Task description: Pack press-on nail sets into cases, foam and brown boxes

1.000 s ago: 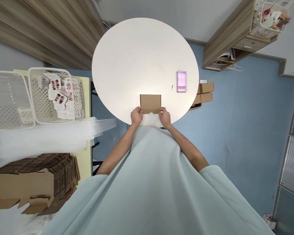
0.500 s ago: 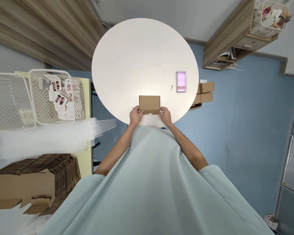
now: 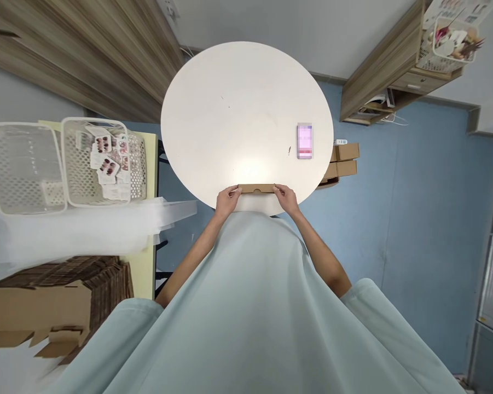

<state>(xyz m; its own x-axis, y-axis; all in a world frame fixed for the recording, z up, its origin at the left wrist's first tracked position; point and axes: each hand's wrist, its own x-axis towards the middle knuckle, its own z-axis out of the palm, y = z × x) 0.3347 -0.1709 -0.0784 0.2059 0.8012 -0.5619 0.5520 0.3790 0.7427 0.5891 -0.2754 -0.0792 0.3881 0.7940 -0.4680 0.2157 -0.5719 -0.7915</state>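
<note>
A small brown cardboard box [image 3: 256, 188] is at the near edge of the round white table [image 3: 238, 98]. Its narrow side, with a half-round notch in the middle, faces me. My left hand [image 3: 227, 200] grips the left end between thumb and fingers. At the opposite end, my right hand [image 3: 286, 198] pinches the box in the same way. The broad top of the box is not visible from here. To the right on the table lies a phone [image 3: 304, 141] with a blurred pinkish screen.
On the left, a yellow table [image 3: 150, 219] bears a white basket [image 3: 76, 180] of press-on nail cards, a clear bin [image 3: 20, 169], white wrapping sheets [image 3: 106, 232] and flat cardboard boxes [image 3: 36, 309]. Several brown boxes [image 3: 347, 158] stand right of the round table. A wooden cabinet [image 3: 386, 60] is behind.
The box has tipped, so its notched narrow side now faces me instead of its broad top. Both hands have turned with it, and the view has shifted slightly.
</note>
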